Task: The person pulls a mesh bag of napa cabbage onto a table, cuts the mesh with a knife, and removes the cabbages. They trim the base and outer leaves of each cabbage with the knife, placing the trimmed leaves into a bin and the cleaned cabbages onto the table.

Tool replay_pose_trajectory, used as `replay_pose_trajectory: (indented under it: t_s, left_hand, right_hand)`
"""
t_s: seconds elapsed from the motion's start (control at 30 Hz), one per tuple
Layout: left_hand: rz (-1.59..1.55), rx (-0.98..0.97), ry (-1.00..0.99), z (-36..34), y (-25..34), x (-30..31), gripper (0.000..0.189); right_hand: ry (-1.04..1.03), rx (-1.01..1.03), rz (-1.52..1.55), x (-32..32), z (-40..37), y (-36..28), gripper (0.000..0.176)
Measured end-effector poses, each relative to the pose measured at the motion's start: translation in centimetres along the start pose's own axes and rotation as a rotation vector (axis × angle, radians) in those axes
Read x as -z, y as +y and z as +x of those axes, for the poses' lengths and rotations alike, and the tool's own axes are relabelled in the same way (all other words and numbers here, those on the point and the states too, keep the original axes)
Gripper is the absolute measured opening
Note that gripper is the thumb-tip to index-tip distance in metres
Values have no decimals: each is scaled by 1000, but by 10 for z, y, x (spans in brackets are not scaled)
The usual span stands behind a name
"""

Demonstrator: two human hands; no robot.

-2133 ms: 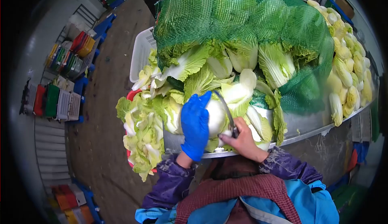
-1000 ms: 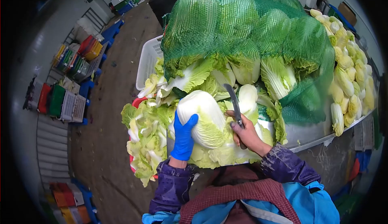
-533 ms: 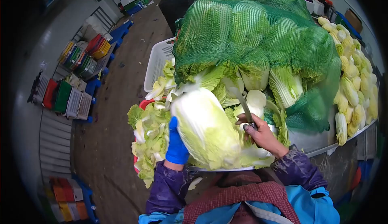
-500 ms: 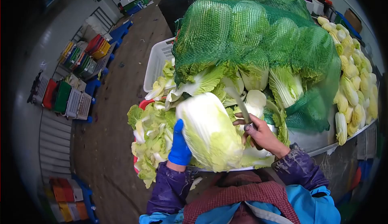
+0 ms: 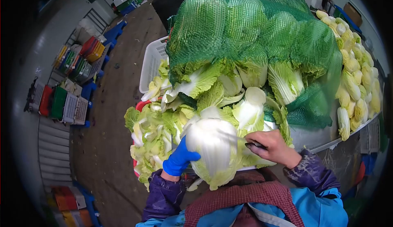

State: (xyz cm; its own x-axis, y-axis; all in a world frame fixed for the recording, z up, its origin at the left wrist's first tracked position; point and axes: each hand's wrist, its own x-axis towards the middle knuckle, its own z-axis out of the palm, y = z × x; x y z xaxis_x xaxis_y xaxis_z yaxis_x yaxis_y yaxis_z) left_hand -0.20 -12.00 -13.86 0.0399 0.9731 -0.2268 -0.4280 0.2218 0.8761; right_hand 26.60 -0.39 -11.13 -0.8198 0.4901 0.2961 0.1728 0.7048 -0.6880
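My left hand (image 5: pixel 180 157), in a blue glove, grips the left side of a large napa cabbage (image 5: pixel 215 149), whose white base faces up. My bare right hand (image 5: pixel 272 146) is closed round the dark handle of a knife (image 5: pixel 254 145). The blade is blurred and reaches left toward the cabbage; whether it touches is unclear. Behind the held cabbage lies another one with a pale cut base (image 5: pixel 256 96). Loose green leaves (image 5: pixel 153 133) are heaped left of my left hand.
A green mesh sack (image 5: pixel 245 30) full of cabbages fills the back of the metal table (image 5: pixel 313 139). Trimmed yellow cabbages (image 5: pixel 356 75) are piled at the right. A white basket (image 5: pixel 152 61) stands back left. Crates (image 5: pixel 61 100) stand beyond the floor at far left.
The held cabbage has tilted so that its base faces up toward me. My left hand has moved lower, and the knife has swung from pointing away to pointing left at the cabbage.
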Motion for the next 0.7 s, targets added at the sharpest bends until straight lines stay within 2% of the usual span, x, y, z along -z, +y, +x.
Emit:
replay_pose_trajectory:
  t_s: [0.03, 0.07, 0.13, 0.3, 0.37, 0.5, 0.57, 0.6, 0.67, 0.7]
  left_hand:
    - [137, -31, -85, 1, 6, -4, 97]
    - [138, -27, -85, -1, 9, -8, 97]
    - [176, 19, -98, -5, 10, -16, 103]
    - [258, 80, -137, -9, -1, -14, 101]
    - [308, 90, -222, -9, 0, -18, 99]
    - [357, 104, -288, -4, -1, -31, 98]
    - [560, 57, -352, 0, 5, -49, 98]
    - [559, 58, -352, -2, 3, -48, 98]
    - [159, 152, -259, -9, -2, -43, 100]
    - [96, 242, -244, -9, 0, -43, 101]
  right_hand:
    - [108, 146, -83, 1, 5, 0, 24]
    - [109, 143, -80, 5, 7, -2, 24]
    - [-32, 239, -342, 13, 8, -7, 17]
    - [-15, 284, -415, 14, 6, -3, 20]
    - [-9, 301, -454, 13, 5, -2, 21]
    - [88, 397, -532, 12, 11, -4, 21]
    - [106, 420, -598, 14, 14, -5, 20]
    - [118, 423, -601, 12, 12, -3, 21]
    - [132, 411, -608, 6, 4, 6, 23]
    - [61, 283, -657, 2, -3, 19, 23]
